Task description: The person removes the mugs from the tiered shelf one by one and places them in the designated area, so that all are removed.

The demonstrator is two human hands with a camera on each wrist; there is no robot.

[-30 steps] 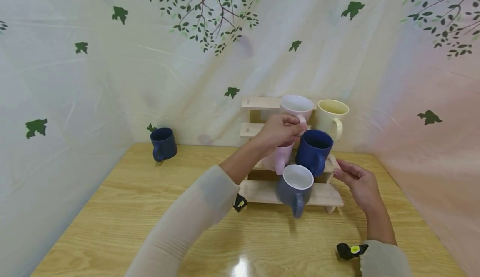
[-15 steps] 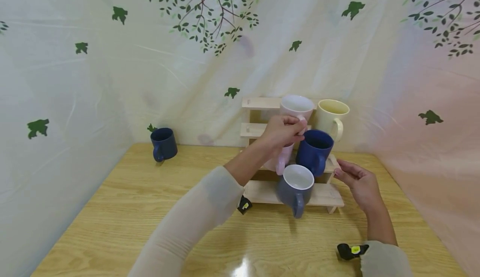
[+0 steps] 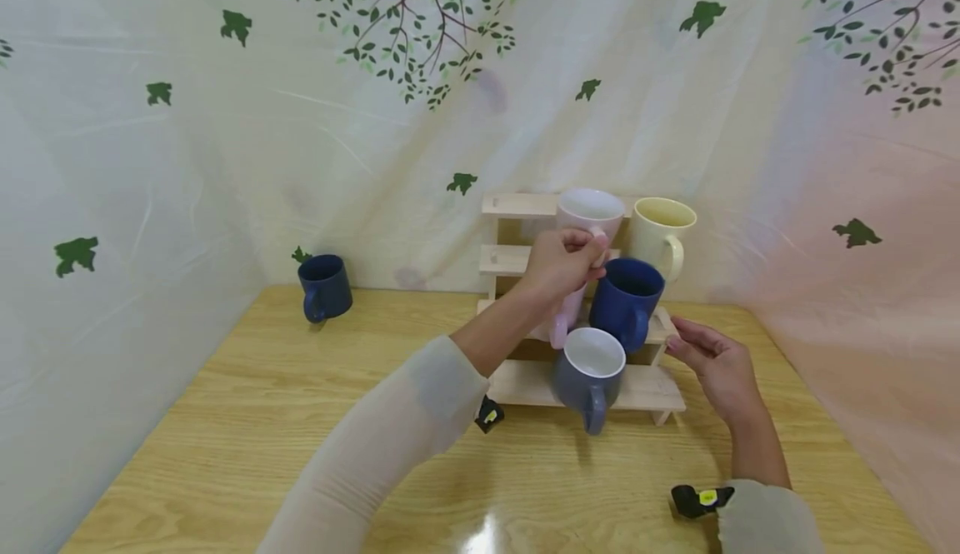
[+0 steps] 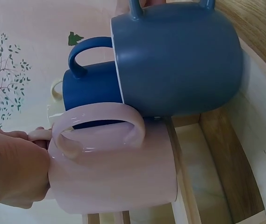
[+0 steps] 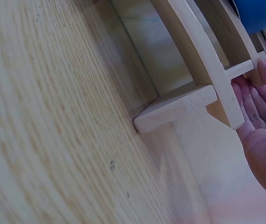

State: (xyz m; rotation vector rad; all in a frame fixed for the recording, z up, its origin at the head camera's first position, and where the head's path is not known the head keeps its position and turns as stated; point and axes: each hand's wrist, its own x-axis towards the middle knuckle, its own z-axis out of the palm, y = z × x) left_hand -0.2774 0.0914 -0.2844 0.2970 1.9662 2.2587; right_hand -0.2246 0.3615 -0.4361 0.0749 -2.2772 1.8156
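Pinching pale mug in left hand, rack's right edge in right hand, could topple blue mug by jerking.

I see a loose pale sleeve at bottom centre, another sleeve lower right, a yellow-marked black device beside each.

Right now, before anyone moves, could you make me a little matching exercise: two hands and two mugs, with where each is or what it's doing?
Column one:
1. Left hand
2. Grey mug
3. Right hand
4. Darkest blue mug

Column two:
A. On the lowest shelf
B. On the table, off the rack
C. Pinching a pale pink mug by its handle
D. Holding a shelf's end

Pairs: 1-C, 2-A, 3-D, 4-B
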